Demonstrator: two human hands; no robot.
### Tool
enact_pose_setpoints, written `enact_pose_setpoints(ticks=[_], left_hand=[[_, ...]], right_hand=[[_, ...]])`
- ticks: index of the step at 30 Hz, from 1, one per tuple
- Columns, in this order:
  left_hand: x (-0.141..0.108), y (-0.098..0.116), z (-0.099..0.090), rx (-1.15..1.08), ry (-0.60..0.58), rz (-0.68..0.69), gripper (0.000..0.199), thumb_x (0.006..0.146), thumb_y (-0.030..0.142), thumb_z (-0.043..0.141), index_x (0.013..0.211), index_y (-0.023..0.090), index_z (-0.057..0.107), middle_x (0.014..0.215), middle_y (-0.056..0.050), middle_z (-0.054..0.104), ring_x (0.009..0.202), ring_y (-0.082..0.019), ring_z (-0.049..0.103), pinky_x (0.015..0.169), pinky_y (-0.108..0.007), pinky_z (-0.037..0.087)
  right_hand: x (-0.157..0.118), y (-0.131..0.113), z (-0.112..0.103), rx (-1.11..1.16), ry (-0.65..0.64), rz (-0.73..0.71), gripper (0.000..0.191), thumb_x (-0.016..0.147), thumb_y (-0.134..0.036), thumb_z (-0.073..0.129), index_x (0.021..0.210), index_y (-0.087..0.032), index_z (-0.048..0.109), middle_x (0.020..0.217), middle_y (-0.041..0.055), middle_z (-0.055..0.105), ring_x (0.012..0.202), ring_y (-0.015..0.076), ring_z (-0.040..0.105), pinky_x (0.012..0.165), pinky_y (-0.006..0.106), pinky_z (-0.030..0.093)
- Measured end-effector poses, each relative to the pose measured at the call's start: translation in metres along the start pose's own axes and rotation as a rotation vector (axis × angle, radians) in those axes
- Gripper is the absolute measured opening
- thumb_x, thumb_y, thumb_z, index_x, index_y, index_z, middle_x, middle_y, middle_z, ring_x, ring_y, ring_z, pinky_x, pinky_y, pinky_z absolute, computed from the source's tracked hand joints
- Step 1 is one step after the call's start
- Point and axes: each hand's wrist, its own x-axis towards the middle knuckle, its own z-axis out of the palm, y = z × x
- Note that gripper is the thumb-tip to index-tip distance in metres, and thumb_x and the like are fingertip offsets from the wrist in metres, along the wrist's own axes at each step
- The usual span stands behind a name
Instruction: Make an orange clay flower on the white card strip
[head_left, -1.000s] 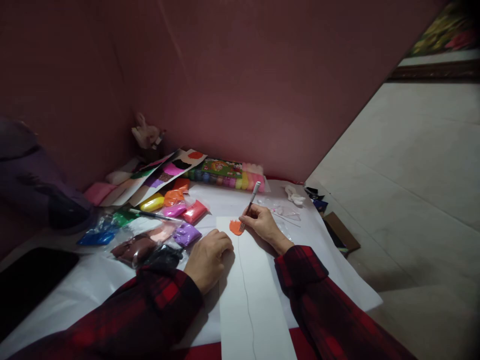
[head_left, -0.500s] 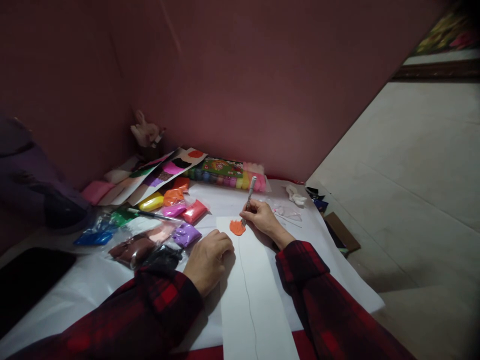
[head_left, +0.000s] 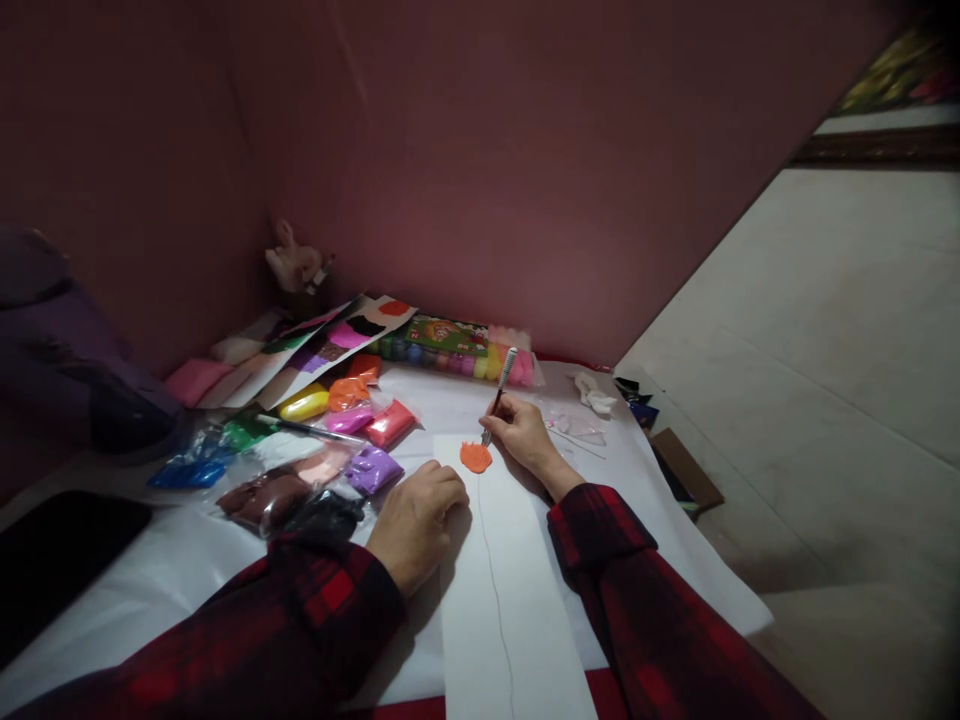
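Observation:
A small fork with a striped handle end is pinched in my right hand, its tines pointing down at the upper right edge of an orange clay patch. The patch has a jagged top edge and lies at the far end of a long white paper strip. A thin wavy pencil line runs from it down the strip. My left hand rests on the strip's left edge with its fingers curled; whether anything is under them is hidden.
Bagged clay in several colours lies to the left, with a pen across it. Behind are painted sheets and a long clay pack. A black object sits at the left, crumpled white tissue at the right.
The fork's tines have lifted slightly off the orange clay, up towards its top right edge, and the handle has turned a little. My left hand has stayed in place.

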Motion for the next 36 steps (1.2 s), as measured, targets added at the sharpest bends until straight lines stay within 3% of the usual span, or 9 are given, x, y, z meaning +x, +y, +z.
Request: enact_pose_setpoints(ticks=[8,18,36], left_hand=[[0.000,0.001,-0.001,0.004,0.014,0.005,0.033,0.065,-0.009,0.043,0.067,0.019,0.063,0.073,-0.004,0.063,0.078,-0.018,0.055,0.070,-0.028,0.045],[0.000,0.001,-0.002,0.000,0.011,0.008,0.034,0.064,-0.009,0.043,0.069,0.018,0.063,0.074,-0.004,0.063,0.079,-0.017,0.056,0.070,-0.028,0.045],[0.000,0.002,-0.002,0.022,-0.004,0.010,0.036,0.065,-0.010,0.042,0.069,0.018,0.064,0.075,-0.004,0.064,0.081,-0.017,0.056,0.071,-0.028,0.046]], right_hand=[[0.000,0.007,0.005,0.083,0.140,-0.005,0.015,0.071,-0.032,0.063,0.071,-0.018,0.056,0.063,0.0003,0.057,0.059,0.0150,0.054,0.058,0.028,0.045],[-0.008,0.003,-0.013,0.161,-0.080,0.026,0.020,0.065,-0.033,0.069,0.064,-0.018,0.056,0.053,-0.0037,0.051,0.047,0.0106,0.045,0.044,0.023,0.038],[-0.011,0.004,-0.009,0.089,-0.126,0.002,0.010,0.068,-0.024,0.065,0.065,-0.017,0.059,0.058,-0.0038,0.054,0.055,0.0115,0.049,0.054,0.025,0.040]])
